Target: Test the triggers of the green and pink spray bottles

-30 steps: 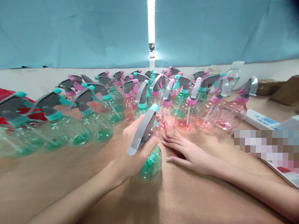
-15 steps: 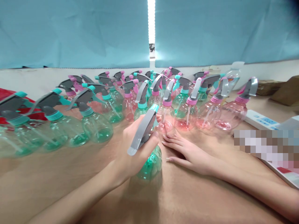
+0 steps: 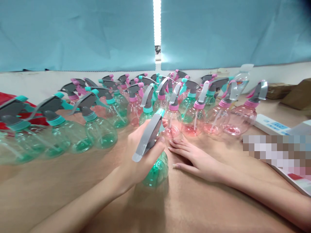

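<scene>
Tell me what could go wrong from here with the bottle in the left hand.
The left hand grips the green spray bottle near its neck, close in front of the crowded rows of bottles; pushing it forward might knock them over like dominoes. The right hand lies flat beside it, fingertips close to a pink bottle, and could nudge it.

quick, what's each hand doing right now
left hand: closed around the neck of a green spray bottle
right hand: open, flat on the table, holding nothing
</scene>
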